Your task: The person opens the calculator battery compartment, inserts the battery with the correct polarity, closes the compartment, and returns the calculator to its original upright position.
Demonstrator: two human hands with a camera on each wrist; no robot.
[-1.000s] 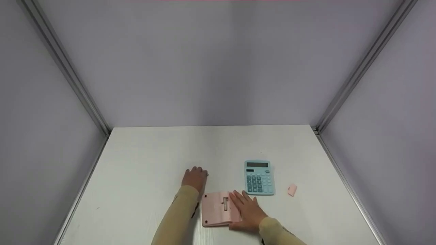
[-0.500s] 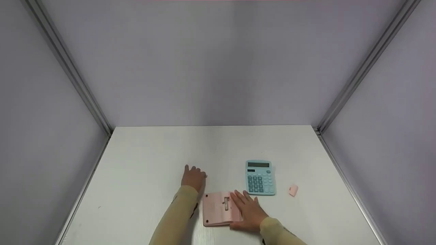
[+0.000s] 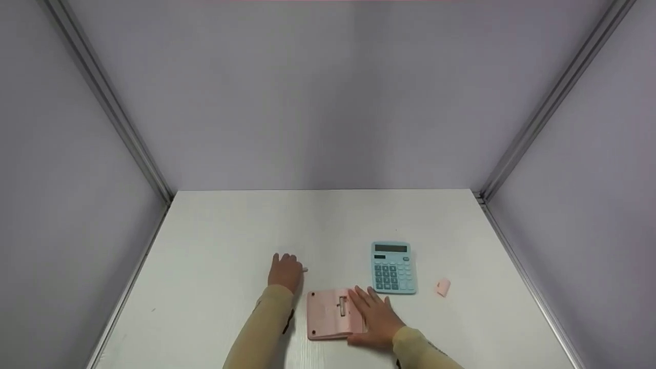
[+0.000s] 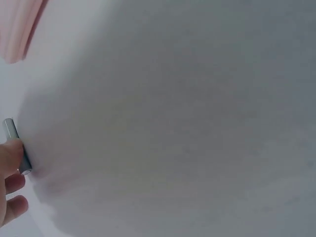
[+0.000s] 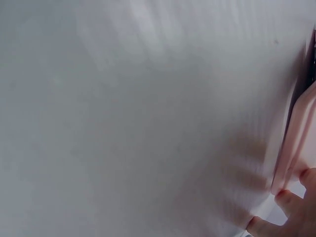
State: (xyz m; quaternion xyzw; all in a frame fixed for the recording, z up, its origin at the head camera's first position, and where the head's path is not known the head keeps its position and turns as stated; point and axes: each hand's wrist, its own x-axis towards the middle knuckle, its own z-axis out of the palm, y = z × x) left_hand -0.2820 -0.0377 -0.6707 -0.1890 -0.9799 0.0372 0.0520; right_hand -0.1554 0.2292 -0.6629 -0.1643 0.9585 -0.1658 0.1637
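A pink calculator [image 3: 325,318] lies face down, its small battery compartment [image 3: 342,306] uncovered; whether anything sits in that slot is too small to tell. My right hand [image 3: 378,320] rests on its right side with fingers spread, thumb at the near edge. Just beyond the calculator's left side, my left hand [image 3: 286,271] pinches a small cylindrical battery [image 4: 10,127] between thumb and fingers. One end of the battery pokes out to the right of the hand in the head view. The pink battery cover [image 3: 443,287] lies loose at the right.
A blue calculator [image 3: 393,269] lies face up just beyond the right hand's fingertips. Both calculators are on a white table [image 3: 230,225], with grey panels [image 3: 328,102] standing at the back and on both sides.
My left hand has shifted slightly left, away from the pink calculator, and the battery's end now shows beside it. The right hand stays on the calculator. The head view has drifted a little.
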